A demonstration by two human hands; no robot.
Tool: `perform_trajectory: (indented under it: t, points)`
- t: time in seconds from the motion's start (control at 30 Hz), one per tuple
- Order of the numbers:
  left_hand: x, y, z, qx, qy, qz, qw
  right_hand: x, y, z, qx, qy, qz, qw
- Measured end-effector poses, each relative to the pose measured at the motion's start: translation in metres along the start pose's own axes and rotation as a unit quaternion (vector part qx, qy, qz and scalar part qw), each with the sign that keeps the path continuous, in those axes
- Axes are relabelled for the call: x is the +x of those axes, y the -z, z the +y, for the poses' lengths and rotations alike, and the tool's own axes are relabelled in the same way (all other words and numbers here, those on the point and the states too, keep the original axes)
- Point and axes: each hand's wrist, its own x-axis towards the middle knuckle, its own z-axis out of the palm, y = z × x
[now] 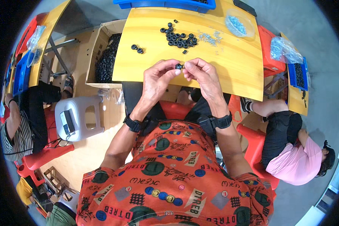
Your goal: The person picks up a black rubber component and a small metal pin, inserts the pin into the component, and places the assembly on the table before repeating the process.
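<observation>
My left hand (158, 77) pinches a small round black plastic part (178, 66) between thumb and fingertips, just above the near part of the yellow table. Thumb and forefinger of my right hand (203, 75) are closed on a tiny dark piece (183, 66) against the right end of that part. Its exact kind is too small to tell. Beyond my hands lies a loose group of black round parts (180, 39), with a single one (184, 52) nearer to me. Two more black parts (137, 49) sit apart on the left.
Small clear-silver pieces (211, 38) are scattered beside a clear tub (237, 25) of bluish pieces. A blue tray (165, 4) stands at the far edge. Left of the table (229, 71) is a cardboard box (95, 62) of black parts. People sit on both sides.
</observation>
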Motion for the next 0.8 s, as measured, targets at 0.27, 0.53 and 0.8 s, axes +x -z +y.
perform_trajectory:
  t: [0.27, 0.53, 0.8]
  points:
    - [0.0, 0.0, 0.005, 0.136, -0.087, -0.005, 0.987, 0.002, -0.004, 0.002, -0.051, 0.003, 0.019, 0.999]
    - [0.0, -0.003, 0.01, 0.214, -0.153, 0.009, 0.965, 0.001, -0.006, 0.005, -0.041, 0.006, 0.024, 0.999]
    - [-0.001, -0.008, 0.021, 0.275, -0.224, 0.007, 0.935, -0.003, -0.006, 0.009, 0.094, -0.062, 0.006, 0.994]
